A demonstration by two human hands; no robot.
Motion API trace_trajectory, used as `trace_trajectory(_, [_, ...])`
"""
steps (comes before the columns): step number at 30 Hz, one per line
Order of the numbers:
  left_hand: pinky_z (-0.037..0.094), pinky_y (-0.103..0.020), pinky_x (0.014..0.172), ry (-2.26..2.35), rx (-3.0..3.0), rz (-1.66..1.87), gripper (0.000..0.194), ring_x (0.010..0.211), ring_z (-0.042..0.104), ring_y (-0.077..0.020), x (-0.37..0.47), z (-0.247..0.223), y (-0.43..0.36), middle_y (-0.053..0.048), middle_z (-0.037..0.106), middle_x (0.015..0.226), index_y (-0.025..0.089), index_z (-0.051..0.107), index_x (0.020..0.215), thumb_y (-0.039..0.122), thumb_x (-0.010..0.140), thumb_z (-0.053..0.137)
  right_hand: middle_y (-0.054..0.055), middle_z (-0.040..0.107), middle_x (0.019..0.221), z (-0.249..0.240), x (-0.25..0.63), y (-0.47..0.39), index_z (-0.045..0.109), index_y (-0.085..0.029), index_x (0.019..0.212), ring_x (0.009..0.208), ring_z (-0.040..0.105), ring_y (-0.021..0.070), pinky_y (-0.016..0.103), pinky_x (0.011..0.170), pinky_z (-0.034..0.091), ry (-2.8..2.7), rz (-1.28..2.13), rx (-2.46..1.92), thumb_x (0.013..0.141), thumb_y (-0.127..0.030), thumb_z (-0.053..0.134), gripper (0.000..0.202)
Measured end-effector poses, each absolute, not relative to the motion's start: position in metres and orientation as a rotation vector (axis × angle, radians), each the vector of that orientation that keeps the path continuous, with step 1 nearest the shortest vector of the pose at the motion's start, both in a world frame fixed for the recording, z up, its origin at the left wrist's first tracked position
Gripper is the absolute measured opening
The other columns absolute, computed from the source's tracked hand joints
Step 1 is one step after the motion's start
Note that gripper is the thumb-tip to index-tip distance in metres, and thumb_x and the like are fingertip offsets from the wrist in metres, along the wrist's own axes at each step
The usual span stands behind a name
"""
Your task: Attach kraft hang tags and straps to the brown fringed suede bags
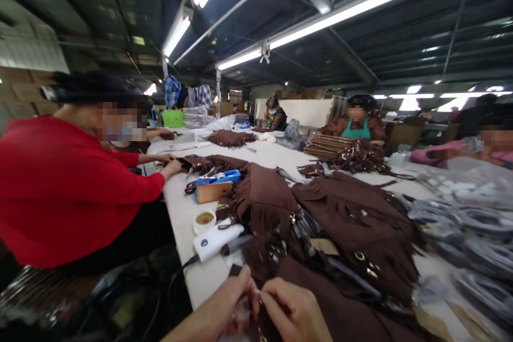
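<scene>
My left hand [239,295] and right hand [295,307] meet, fingertips pinched closed, on what I cannot tell; the brown bag [323,291] slants down rightward, nearer my right.

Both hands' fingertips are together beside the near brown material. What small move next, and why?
I'd probably turn both hands slightly toward the camera before pulling on anything. The left hand and right hand meet at the fingertips beside the brown material, but whatever sits between them is too small and blurred to make out, so a clearer view seems worth having first.
</scene>
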State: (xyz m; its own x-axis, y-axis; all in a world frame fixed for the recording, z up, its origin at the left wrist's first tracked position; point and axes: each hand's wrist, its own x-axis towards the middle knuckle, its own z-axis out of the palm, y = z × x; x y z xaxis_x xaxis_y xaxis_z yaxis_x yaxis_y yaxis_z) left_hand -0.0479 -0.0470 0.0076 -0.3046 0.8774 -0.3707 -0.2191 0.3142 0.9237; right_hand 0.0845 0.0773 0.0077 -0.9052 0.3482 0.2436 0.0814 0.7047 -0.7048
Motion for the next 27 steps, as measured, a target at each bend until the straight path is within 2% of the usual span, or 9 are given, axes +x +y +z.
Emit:
trace_trajectory(1, [0.035,-0.022,0.048,1.493,0.642,1.255,0.060,0.050,0.044,-0.0092,-0.048,0.004,-0.045,0.002,0.053,0.061,0.014,0.059,0.077,0.071,0.088,0.043,0.002,0.067,0.074,0.006,0.083,0.077,0.065,-0.020,0.074,0.070,0.063,0.0167,0.026,0.066,0.045,-2.543,1.018,-0.324,0.097,-0.031,0.049,0.030])
trace_trajectory(3, [0.021,-0.022,0.045,1.526,0.672,1.264,0.074,0.044,0.033,-0.0079,-0.047,0.002,-0.042,0.006,0.040,0.049,0.016,0.054,0.066,0.086,0.077,0.035,0.001,0.066,0.069,0.006,0.081,0.077,0.063,-0.020,0.069,0.065,0.062,0.0158,0.025,0.061,0.040,-2.515,0.991,-0.290,0.095,-0.027,0.047,0.031])
trace_trajectory(6, [0.018,-0.023,0.045,1.563,0.722,1.264,0.074,0.046,0.034,-0.0077,-0.045,0.007,-0.040,0.005,0.043,0.054,0.017,0.052,0.065,0.090,0.068,0.042,0.001,0.067,0.070,0.010,0.080,0.074,0.063,-0.021,0.070,0.064,0.062,0.0154,0.024,0.062,0.039,-2.492,0.996,-0.256,0.094,-0.024,0.047,0.029])
trace_trajectory(9, [0.017,-0.023,0.046,1.574,0.722,1.287,0.067,0.047,0.034,-0.0065,-0.041,0.013,-0.039,0.004,0.046,0.060,0.017,0.050,0.064,0.084,0.066,0.053,0.001,0.068,0.072,0.012,0.082,0.074,0.064,-0.021,0.073,0.066,0.062,0.0153,0.024,0.063,0.040,-2.485,1.001,-0.230,0.094,-0.023,0.048,0.026])
trace_trajectory(13, [0.015,-0.023,0.046,1.551,0.661,1.313,0.059,0.046,0.033,-0.0057,-0.041,0.014,-0.038,0.006,0.044,0.058,0.018,0.048,0.066,0.074,0.063,0.063,0.000,0.069,0.075,0.011,0.083,0.075,0.066,-0.021,0.076,0.069,0.063,0.0152,0.024,0.064,0.040,-2.485,1.037,-0.245,0.093,-0.021,0.052,0.022])
trace_trajectory(20, [0.018,-0.023,0.049,1.560,0.722,1.328,0.044,0.050,0.031,-0.0070,-0.040,0.012,-0.042,0.008,0.038,0.058,0.019,0.045,0.068,0.060,0.071,0.062,0.000,0.068,0.069,0.013,0.082,0.075,0.068,-0.019,0.071,0.065,0.061,0.0145,0.023,0.062,0.039,-2.444,1.165,-0.348,0.090,-0.023,0.057,0.022])
trace_trajectory(22, [0.023,-0.023,0.052,1.580,0.804,1.345,0.035,0.054,0.033,-0.0086,-0.041,0.011,-0.044,0.008,0.038,0.061,0.019,0.047,0.074,0.051,0.076,0.060,0.000,0.066,0.067,0.013,0.082,0.077,0.067,-0.019,0.069,0.063,0.059,0.0144,0.023,0.059,0.037,-2.455,1.158,-0.389,0.089,-0.023,0.057,0.022])
trace_trajectory(24, [0.029,-0.024,0.057,1.584,0.883,1.368,0.023,0.060,0.039,-0.0108,-0.043,0.010,-0.047,0.007,0.043,0.066,0.019,0.049,0.088,0.038,0.077,0.056,-0.001,0.065,0.065,0.014,0.083,0.080,0.067,-0.019,0.070,0.060,0.057,0.0140,0.023,0.057,0.036,-2.453,1.141,-0.425,0.087,-0.023,0.056,0.021])
trace_trajectory(27, [0.035,-0.026,0.067,1.629,0.946,1.332,0.034,0.073,0.048,-0.0150,-0.046,0.009,-0.052,0.003,0.053,0.077,0.017,0.048,0.105,0.025,0.073,0.052,-0.001,0.063,0.064,0.015,0.084,0.082,0.067,-0.019,0.073,0.058,0.055,0.0137,0.023,0.055,0.035,-2.451,1.109,-0.448,0.086,-0.022,0.054,0.019])
